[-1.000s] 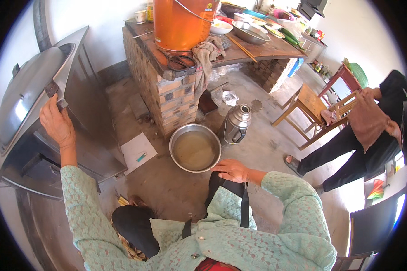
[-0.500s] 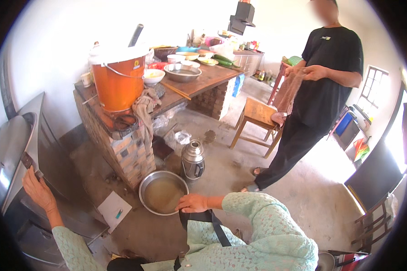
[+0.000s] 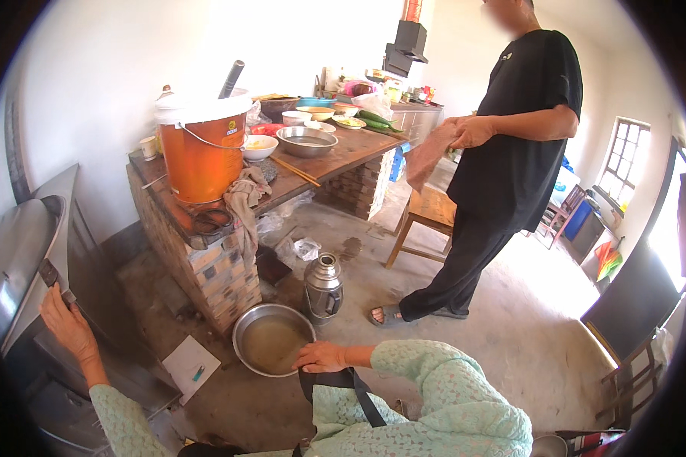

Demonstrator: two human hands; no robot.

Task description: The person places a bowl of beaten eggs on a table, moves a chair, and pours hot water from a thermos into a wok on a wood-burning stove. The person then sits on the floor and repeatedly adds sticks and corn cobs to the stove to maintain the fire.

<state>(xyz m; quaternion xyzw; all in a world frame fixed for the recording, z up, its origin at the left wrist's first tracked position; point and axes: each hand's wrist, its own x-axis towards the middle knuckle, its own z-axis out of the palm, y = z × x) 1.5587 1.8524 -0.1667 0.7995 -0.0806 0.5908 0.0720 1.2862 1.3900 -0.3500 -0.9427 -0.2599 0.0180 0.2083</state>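
Observation:
My left hand (image 3: 70, 329) reaches to the rim of the large grey metal stove (image 3: 27, 240). Its fingers close on a dark brown oblong piece (image 3: 56, 282) lying against that rim; what kind of thing it is, I cannot make out. My right hand (image 3: 320, 356) rests on my knee by a black strap (image 3: 362, 388), fingers stretched out and holding nothing. Just beyond it on the floor stands a steel basin (image 3: 274, 340) with cloudy water. A metal thermos flask (image 3: 325, 288) stands upright behind the basin.
A brick-legged table (image 3: 290, 179) bears an orange bucket (image 3: 206, 156), bowls and green vegetables. A paper sheet (image 3: 191, 369) with a small green item lies on the floor. At right a person in black (image 3: 514, 129) holds a brownish cloth (image 3: 428, 156) beside a wooden stool (image 3: 431, 209).
The person in black has stepped left and turned, carrying the cloth along in front of the stool. My view has shifted slightly; both my hands stay about where they were.

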